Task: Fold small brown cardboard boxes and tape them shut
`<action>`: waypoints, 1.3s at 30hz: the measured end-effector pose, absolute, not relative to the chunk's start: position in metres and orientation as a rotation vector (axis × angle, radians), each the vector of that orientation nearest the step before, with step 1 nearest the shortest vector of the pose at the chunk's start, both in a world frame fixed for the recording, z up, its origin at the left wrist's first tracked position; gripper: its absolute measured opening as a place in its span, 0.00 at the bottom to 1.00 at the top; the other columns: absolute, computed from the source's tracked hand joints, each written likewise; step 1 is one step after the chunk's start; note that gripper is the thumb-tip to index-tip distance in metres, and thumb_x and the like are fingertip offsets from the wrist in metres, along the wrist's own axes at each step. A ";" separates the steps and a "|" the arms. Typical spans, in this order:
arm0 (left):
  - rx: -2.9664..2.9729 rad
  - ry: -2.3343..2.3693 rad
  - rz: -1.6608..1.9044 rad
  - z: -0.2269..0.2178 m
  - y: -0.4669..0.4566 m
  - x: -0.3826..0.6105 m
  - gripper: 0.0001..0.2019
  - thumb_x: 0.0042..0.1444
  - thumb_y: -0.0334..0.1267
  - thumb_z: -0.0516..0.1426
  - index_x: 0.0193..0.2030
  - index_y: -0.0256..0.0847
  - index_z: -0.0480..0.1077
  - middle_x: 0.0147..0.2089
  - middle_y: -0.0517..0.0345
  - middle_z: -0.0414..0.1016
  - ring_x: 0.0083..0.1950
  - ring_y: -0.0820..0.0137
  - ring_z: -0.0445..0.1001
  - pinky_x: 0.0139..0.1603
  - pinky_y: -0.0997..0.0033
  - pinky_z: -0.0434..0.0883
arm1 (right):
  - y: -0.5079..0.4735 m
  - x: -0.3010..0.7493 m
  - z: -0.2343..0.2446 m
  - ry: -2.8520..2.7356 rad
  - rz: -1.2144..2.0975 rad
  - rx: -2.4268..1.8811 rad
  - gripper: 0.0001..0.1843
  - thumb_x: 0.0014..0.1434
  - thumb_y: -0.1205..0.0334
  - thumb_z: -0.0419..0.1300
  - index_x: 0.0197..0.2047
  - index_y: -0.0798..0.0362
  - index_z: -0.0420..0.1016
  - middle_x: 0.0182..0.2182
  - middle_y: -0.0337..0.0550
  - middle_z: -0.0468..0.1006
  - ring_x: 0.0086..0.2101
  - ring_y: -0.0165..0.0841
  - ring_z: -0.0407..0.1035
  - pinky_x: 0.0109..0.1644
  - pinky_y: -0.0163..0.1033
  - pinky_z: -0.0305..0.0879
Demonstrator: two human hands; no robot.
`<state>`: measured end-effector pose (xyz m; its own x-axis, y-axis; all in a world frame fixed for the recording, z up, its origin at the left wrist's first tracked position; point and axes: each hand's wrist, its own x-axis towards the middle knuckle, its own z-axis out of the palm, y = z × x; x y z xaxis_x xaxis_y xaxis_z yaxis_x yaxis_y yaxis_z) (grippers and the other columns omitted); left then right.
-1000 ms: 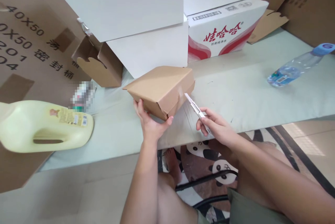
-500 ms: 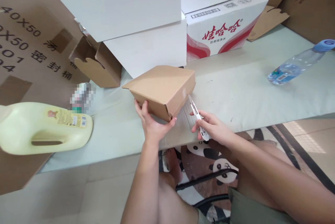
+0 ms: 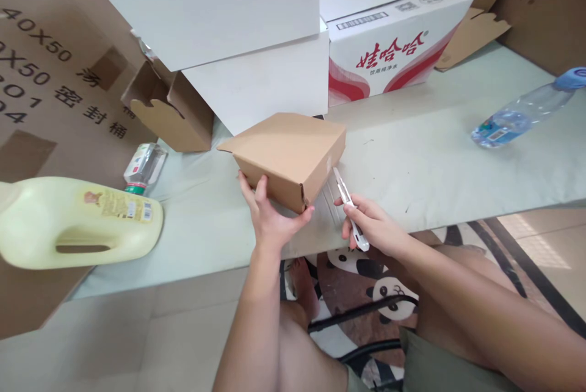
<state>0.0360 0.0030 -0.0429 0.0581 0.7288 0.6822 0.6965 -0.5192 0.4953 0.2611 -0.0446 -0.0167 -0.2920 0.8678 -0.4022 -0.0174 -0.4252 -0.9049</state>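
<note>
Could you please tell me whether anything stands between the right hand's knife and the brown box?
Nothing visible does: the knife in the right hand points at the taped side of the brown box, while the left hand holds its near corner, off that line.

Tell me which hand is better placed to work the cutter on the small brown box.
The right hand, I'd judge: it holds the white cutter, whose tip points toward the side of the brown box with the light patch. The left hand is occupied holding the box around its near corner.
</note>
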 end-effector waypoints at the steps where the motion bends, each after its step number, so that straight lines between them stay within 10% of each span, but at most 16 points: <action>1: 2.267 1.516 1.498 -0.043 0.003 0.036 0.59 0.37 0.58 0.71 0.70 0.52 0.42 0.76 0.34 0.32 0.77 0.39 0.41 0.63 0.35 0.64 | -0.045 0.261 -0.016 -1.118 1.788 -1.313 0.26 0.61 0.39 0.55 0.51 0.50 0.61 0.20 0.32 0.75 0.16 0.29 0.69 0.18 0.31 0.58; 39: 2.075 1.582 1.463 -0.045 0.000 0.033 0.62 0.33 0.58 0.73 0.71 0.53 0.42 0.77 0.35 0.32 0.78 0.39 0.41 0.65 0.36 0.64 | -0.047 0.258 -0.013 -1.245 1.835 -1.308 0.24 0.60 0.40 0.54 0.48 0.50 0.60 0.18 0.29 0.71 0.16 0.28 0.67 0.20 0.31 0.57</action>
<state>0.0325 0.0001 -0.0449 -0.0321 0.8026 0.5956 0.6560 -0.4327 0.6184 0.2582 -0.0470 -0.0133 -0.3679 0.8357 -0.4078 0.0702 -0.4123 -0.9083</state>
